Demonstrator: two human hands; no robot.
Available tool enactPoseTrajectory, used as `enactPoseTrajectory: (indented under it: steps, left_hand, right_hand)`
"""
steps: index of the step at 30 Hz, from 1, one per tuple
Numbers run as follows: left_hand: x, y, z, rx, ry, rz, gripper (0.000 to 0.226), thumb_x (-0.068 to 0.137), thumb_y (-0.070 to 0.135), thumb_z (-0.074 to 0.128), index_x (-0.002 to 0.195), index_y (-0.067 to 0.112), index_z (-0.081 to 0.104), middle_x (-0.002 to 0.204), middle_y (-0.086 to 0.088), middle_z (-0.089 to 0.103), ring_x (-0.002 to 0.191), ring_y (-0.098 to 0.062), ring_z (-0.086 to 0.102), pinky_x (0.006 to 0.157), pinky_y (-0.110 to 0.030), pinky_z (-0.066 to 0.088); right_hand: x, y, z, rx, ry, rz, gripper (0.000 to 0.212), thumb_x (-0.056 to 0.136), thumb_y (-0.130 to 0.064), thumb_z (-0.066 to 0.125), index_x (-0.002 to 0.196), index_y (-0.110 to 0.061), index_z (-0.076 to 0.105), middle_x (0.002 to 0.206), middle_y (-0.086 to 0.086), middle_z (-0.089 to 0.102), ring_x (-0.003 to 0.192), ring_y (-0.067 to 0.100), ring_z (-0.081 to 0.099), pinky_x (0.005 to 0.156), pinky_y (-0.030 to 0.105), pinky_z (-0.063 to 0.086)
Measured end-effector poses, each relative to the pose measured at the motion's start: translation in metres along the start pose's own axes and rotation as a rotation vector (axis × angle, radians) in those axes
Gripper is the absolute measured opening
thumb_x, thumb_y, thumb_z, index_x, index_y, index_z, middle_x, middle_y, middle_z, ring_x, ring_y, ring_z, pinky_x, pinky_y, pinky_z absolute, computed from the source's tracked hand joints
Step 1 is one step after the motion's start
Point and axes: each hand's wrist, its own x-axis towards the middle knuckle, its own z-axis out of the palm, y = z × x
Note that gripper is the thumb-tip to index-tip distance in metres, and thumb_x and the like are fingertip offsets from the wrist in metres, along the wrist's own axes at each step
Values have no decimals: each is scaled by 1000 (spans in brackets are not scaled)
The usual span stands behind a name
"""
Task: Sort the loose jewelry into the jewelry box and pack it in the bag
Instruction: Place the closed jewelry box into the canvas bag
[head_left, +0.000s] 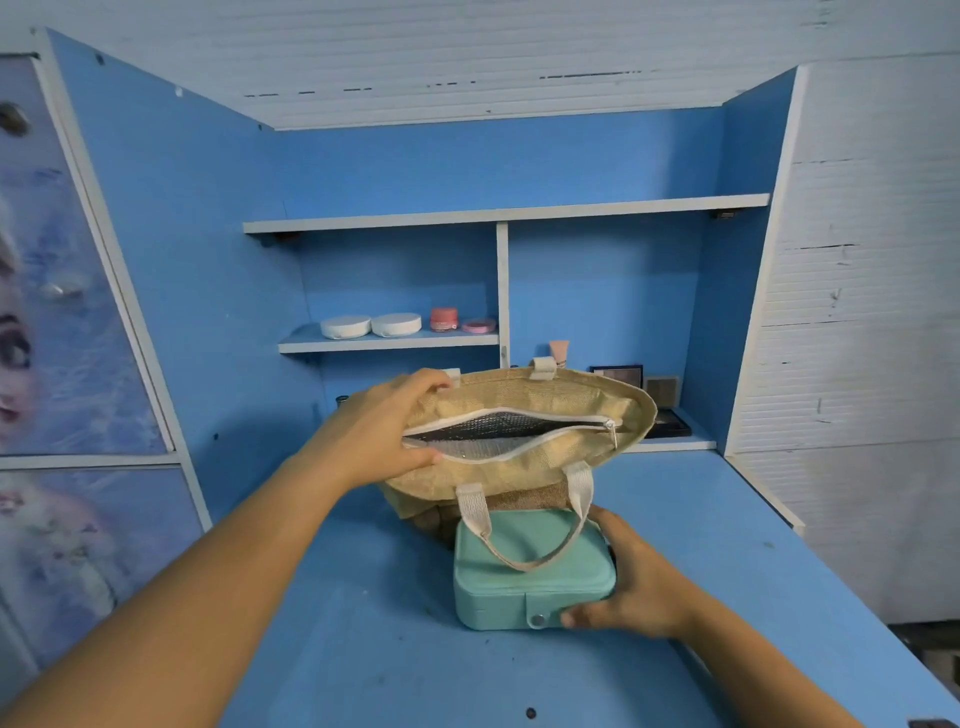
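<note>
Jewelry box (530, 566) sits closed on the blue desk (363, 649), snapped shut, rigid, likely light; right hand (631, 587) grips its right side. Left hand (384, 431) pinches the soft woven bag (524, 410) beside its unzipped mouth. The side grip seems sound.

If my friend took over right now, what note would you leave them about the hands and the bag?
Left hand: holding the left end of the woven bag, which is unzipped with its silver lining showing.
Right hand: gripping the right side of the teal jewelry box on the blue desk.
Done: box closed, snap tab down; no loose jewelry visible.
Left: lift the box into the bag; a bag handle drapes over it.
</note>
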Motion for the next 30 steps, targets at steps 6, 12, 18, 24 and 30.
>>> enactPoseTrajectory:
  steps: [6, 12, 18, 24, 30]
  left_hand:
    - [2, -5, 6, -4, -37, -57, 90, 69, 43, 82, 143, 45, 30, 145, 13, 46, 126, -18, 50, 99, -38, 45]
    - [-1, -7, 20, 29, -35, -95, 98, 68, 47, 82, 145, 47, 23, 147, 10, 44, 125, -21, 51, 99, -42, 45]
    - [-7, -3, 27, 68, 17, -120, 99, 65, 49, 82, 145, 46, 23, 144, 9, 45, 122, -21, 53, 92, -43, 49]
    - [-15, 15, 27, 100, -8, -83, 98, 66, 49, 82, 142, 50, 20, 134, 8, 49, 116, -21, 54, 87, -39, 49]
    - [-25, 32, 37, 70, -56, -54, 110, 65, 46, 85, 148, 50, 14, 134, 8, 56, 119, -20, 52, 88, -38, 50]
  right_hand:
    - [-3, -2, 1, 34, 16, -8, 98, 44, -47, 92, 128, -43, 40, 123, -20, 51, 112, 1, 53, 95, 29, 48]
    - [-44, -8, -6, 62, 13, -34, 97, 46, -40, 93, 128, -40, 43, 126, -24, 49, 116, 0, 51, 95, 20, 44]
    - [-81, -13, -17, 68, 43, -44, 98, 48, -33, 94, 131, -36, 43, 132, -26, 42, 120, -5, 46, 94, 9, 38]
    - [-103, -18, -30, 110, -9, -23, 97, 49, -40, 94, 132, -37, 43, 131, -32, 40, 122, -10, 42, 93, 3, 34]
    - [-112, -23, -16, 157, 142, -74, 94, 38, -33, 97, 122, -39, 54, 130, -28, 43, 124, -3, 47, 91, 7, 40]
